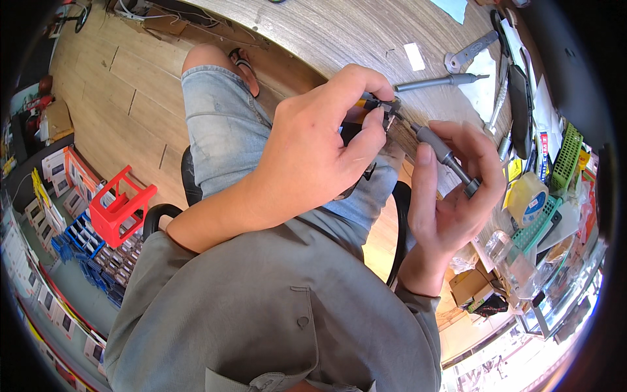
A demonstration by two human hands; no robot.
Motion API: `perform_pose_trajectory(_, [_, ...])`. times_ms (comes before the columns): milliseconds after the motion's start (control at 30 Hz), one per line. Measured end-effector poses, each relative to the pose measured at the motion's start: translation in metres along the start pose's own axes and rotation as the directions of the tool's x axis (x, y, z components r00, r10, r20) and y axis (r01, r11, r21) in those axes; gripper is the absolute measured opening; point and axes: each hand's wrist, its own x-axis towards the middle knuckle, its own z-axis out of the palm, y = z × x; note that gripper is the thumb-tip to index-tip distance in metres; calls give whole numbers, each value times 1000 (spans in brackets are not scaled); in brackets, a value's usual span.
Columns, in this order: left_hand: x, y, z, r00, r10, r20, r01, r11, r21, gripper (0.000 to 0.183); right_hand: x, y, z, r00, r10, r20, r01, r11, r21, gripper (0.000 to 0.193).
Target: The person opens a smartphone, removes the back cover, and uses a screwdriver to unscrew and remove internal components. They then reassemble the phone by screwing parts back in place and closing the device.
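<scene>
My left hand [326,134] is closed on a small dark part [386,111] with metal bits and a yellow patch, pinched between thumb and forefinger. Its exact kind is too small to make out, and my fingers cover much of it. In my right hand [457,189] is a grey precision screwdriver [443,153], held between thumb and fingers. The screwdriver's thin tip points up and left at the dark part; whether it touches, I cannot tell. Beyond my hands, a second grey screwdriver [441,82] lies on the wooden table [313,32].
Tools and a black-handled item [520,111] crowd the table's right side, with a tape roll [528,199] and green plastic baskets [567,157]. A small white paper [414,57] lies farther back. To the left stand a red stool [121,206] and blue bins [85,235].
</scene>
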Motion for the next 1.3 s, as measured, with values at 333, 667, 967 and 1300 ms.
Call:
perform_pose_trajectory(333, [0, 1, 0, 999, -40, -2, 40, 999, 2, 20, 21, -6, -4, 995, -94, 45, 101, 975, -198, 54])
perform_pose_trajectory(667, [0, 0, 0, 999, -32, -10, 32, 999, -2, 21, 23, -13, -7, 998, -28, 62, 41, 974, -222, 49])
perform_pose_trajectory(967, [0, 2, -3, 998, -60, -2, 60, 998, -19, 20, 22, -15, -3, 994, -41, 97, 45, 998, -38, 45])
perform_pose_trajectory(1300, [2, 1, 1, 999, -45, -17, 44, 998, -40, 20, 21, -19, -10, 995, 16, 95, 8, 971, -238, 45])
